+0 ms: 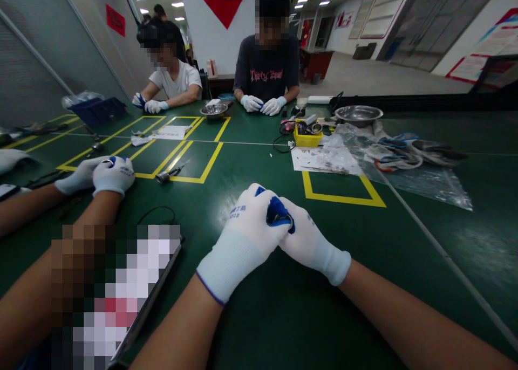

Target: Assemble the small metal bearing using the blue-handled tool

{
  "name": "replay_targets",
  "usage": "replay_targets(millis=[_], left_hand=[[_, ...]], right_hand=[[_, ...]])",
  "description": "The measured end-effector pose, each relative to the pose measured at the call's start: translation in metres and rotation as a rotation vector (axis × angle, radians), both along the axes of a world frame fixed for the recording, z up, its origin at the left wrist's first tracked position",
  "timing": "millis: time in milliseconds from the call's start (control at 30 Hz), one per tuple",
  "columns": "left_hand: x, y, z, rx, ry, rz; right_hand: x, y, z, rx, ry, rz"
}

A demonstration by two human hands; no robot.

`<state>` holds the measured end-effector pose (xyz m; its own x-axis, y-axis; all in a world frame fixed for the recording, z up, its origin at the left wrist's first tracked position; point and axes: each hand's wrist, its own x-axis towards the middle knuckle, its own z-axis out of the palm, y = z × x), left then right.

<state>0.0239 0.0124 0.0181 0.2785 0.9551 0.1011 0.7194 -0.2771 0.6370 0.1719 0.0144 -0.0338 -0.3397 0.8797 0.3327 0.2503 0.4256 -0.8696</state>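
My left hand [249, 227], in a white glove with a blue palm, is closed over the green table [259, 332]. Against it, my right hand [305, 235], gloved the same way, is closed too, and the two meet at the fingers. A small dark piece with a shiny edge [280, 219] shows between them. Fingers and glove hide most of it, so its kind is unclear. Both hands appear to grip this piece.
Beyond my hands are a yellow bin [308, 139] of parts, a metal bowl [359, 114] and a plastic bag [429, 184] with gloves. Left are a co-worker's gloved hands [109, 176], a metal part [163, 177] and a blurred-out screen or panel [137, 283]. Two people sit opposite.
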Motion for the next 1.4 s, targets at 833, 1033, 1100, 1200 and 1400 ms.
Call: replay_targets(millis=[833, 1033, 1100, 1200, 1400], left_hand=[[-0.002, 0.009, -0.02, -0.101, -0.444, -0.129], [-0.023, 0.034, -0.029, 0.097, -0.632, 0.077], [-0.033, 0.044, -0.033, 0.25, -0.618, 0.287], [-0.045, 0.057, -0.042, 0.314, -0.533, 0.555], [-0.054, 0.083, -0.064, 0.255, -0.359, 0.815]], right_hand=[[-0.003, 0.006, -0.032, 0.196, 0.02, -0.303], [-0.001, 0.006, -0.031, 0.422, -0.003, -0.47], [-0.002, 0.009, -0.031, 0.424, -0.041, -0.455], [-0.005, 0.018, -0.035, 0.332, -0.128, -0.424], [-0.01, 0.03, -0.044, 0.143, -0.149, -0.397]])
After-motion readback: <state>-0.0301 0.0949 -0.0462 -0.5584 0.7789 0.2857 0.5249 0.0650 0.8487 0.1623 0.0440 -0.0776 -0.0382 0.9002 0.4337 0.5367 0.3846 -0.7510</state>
